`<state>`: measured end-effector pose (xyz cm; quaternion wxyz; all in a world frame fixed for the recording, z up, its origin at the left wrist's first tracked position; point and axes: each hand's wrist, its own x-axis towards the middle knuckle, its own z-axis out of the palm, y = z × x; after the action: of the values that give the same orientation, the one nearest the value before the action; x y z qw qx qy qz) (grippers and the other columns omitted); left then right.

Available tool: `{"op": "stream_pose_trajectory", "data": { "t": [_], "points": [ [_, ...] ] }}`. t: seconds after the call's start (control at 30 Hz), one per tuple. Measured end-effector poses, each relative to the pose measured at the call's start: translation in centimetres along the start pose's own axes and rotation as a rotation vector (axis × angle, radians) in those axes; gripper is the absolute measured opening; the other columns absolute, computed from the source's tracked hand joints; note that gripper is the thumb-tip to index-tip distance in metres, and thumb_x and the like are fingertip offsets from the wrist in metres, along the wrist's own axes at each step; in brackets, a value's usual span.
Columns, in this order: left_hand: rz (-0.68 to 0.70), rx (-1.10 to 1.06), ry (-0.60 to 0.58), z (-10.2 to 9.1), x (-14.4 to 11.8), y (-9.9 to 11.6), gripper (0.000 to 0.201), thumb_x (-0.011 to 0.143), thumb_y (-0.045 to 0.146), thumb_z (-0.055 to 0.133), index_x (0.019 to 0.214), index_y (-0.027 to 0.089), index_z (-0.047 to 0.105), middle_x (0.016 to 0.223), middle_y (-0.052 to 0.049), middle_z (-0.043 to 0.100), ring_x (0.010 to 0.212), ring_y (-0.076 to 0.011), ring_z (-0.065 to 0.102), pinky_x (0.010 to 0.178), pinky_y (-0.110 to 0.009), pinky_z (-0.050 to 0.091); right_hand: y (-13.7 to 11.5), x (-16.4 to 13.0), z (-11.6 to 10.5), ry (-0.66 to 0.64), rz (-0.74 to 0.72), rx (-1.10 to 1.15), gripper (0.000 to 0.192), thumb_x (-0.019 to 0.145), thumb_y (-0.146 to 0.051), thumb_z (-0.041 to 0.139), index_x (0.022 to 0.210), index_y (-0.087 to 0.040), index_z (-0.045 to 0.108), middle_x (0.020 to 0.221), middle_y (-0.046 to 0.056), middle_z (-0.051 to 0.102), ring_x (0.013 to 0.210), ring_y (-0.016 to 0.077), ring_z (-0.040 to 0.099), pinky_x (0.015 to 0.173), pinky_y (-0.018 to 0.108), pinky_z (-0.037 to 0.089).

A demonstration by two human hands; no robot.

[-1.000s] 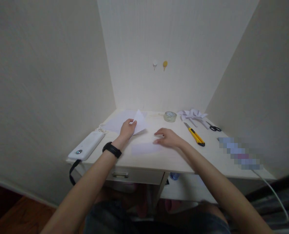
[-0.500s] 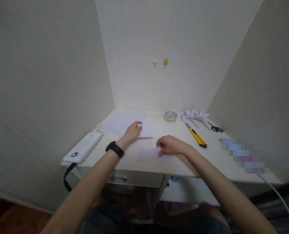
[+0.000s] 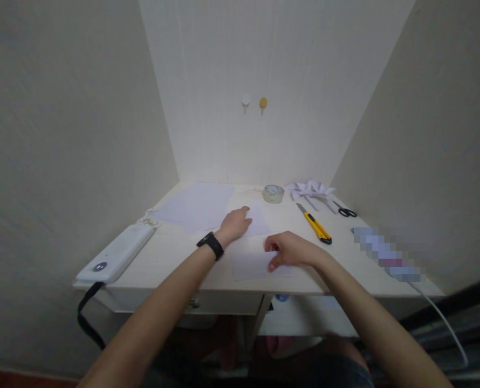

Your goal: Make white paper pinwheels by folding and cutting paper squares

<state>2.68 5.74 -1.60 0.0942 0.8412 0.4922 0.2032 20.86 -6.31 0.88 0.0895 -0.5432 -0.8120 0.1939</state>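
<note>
My left hand [image 3: 235, 224], with a black watch on its wrist, lies on a small white sheet of paper [image 3: 259, 220], fingers stretched forward and thumb apart. Part of that sheet is hidden under the hand. Closer to the desk's front edge is a smaller white paper piece [image 3: 248, 265]. Over its right part rests my right hand [image 3: 290, 250], its fingers curled and the thumb apart from them; the thumb tip seems to touch the paper. Left of my left hand lie larger white sheets [image 3: 197, 203].
A tape roll [image 3: 273, 194] stands near the back wall. To the right lie a yellow utility knife [image 3: 315, 223] with its blade out, black scissors [image 3: 347, 212] and folded paper strips [image 3: 312, 189]. A white device [image 3: 118, 253] with a black strap sits at the left edge.
My left hand has slid the small sheet to the right and toward me, away from the larger sheets. My right hand has stayed over the paper piece. The view has shifted slightly.
</note>
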Motion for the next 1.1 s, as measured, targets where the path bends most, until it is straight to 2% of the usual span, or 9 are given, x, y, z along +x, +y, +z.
{"op": "stream_pose_trajectory", "data": {
  "t": [0.23,0.43,0.53,0.6,0.73,0.83,0.9,1.0,1.1],
  "points": [
    [0.129,0.038,0.025,0.7,-0.8,1.8,0.041,0.090,0.032,0.058,0.126,0.014,0.059,0.112,-0.014,0.070,0.105,-0.0272,0.065,0.089,-0.035,0.047,4.9,-0.2,-3.4,0.168,-0.042,0.416,0.029,0.067,-0.043,0.076,0.072,-0.015,0.069,0.065,-0.001,0.062,0.060,0.0125,0.051,0.056,0.024,0.037],
    [-0.046,-0.271,0.253,-0.9,-0.3,1.1,0.037,0.098,0.033,0.038,0.115,0.013,0.065,0.103,-0.015,0.071,0.096,-0.0249,0.067,0.083,-0.036,0.049,7.7,3.7,-5.6,0.297,0.062,0.607,0.034,0.055,-0.038,0.083,0.075,-0.014,0.070,0.066,0.000,0.065,0.059,0.0126,0.054,0.054,0.023,0.038],
    [-0.137,-0.772,0.120,-1.8,0.5,0.0,0.056,0.100,0.049,0.026,0.106,0.011,0.067,0.091,-0.013,0.072,0.076,-0.0195,0.068,0.065,-0.030,0.051,7.8,5.5,-5.2,0.289,0.055,0.605,0.036,0.051,-0.035,0.085,0.076,-0.013,0.072,0.069,0.001,0.067,0.061,0.0129,0.056,0.055,0.023,0.038],
    [-0.109,-0.921,0.022,-2.2,0.7,-0.7,0.054,0.092,0.058,0.046,0.109,0.010,0.065,0.084,-0.011,0.071,0.066,-0.0167,0.065,0.057,-0.027,0.050,7.8,6.2,-4.5,0.293,0.038,0.604,0.037,0.053,-0.036,0.085,0.079,-0.013,0.073,0.070,0.002,0.068,0.062,0.0135,0.057,0.057,0.024,0.039],
    [-0.048,-0.887,-0.105,-2.0,0.6,-1.5,0.058,0.065,0.039,0.083,0.111,0.012,0.060,0.059,0.001,0.064,0.048,-0.0120,0.057,0.047,-0.022,0.040,8.1,6.6,-3.2,0.404,0.012,0.633,0.038,0.055,-0.037,0.086,0.082,-0.013,0.074,0.077,0.003,0.070,0.070,0.0155,0.060,0.064,0.026,0.045],
    [-0.032,-0.890,-0.051,-1.7,0.5,-1.7,0.033,0.066,0.034,0.082,0.075,0.015,0.056,0.052,0.003,0.056,0.045,-0.0103,0.055,0.045,-0.021,0.035,8.5,6.4,-2.4,0.579,0.005,0.752,0.048,0.057,-0.036,0.087,0.099,-0.017,0.073,0.080,0.002,0.070,0.072,0.0159,0.063,0.067,0.028,0.051],
    [-0.026,-0.929,0.009,-1.8,0.5,-1.9,0.039,0.068,0.034,0.080,0.062,0.018,0.045,0.050,0.004,0.052,0.045,-0.0091,0.054,0.044,-0.020,0.031,8.7,6.1,-2.0,0.596,0.016,0.945,0.064,0.061,-0.034,0.086,0.119,-0.021,0.064,0.078,0.000,0.069,0.069,0.0162,0.066,0.067,0.030,0.056],
    [-0.051,-0.962,0.041,-2.0,0.5,-2.0,0.041,0.070,0.037,0.079,0.061,0.019,0.043,0.049,0.005,0.048,0.045,-0.0092,0.054,0.041,-0.019,0.027,8.6,5.8,-1.2,0.569,0.067,1.197,0.075,0.062,-0.026,0.085,0.129,-0.021,0.053,0.072,-0.001,0.069,0.064,0.0176,0.069,0.066,0.034,0.061],
    [-0.078,-0.969,0.026,-2.1,0.6,-2.1,0.039,0.070,0.042,0.079,0.063,0.017,0.049,0.054,0.003,0.051,0.049,-0.0104,0.056,0.042,-0.019,0.032,8.0,5.6,-0.6,0.647,0.105,1.245,0.059,0.062,-0.018,0.084,0.114,-0.018,0.057,0.067,-0.002,0.068,0.058,0.0164,0.070,0.062,0.029,0.062]
  ]
}}
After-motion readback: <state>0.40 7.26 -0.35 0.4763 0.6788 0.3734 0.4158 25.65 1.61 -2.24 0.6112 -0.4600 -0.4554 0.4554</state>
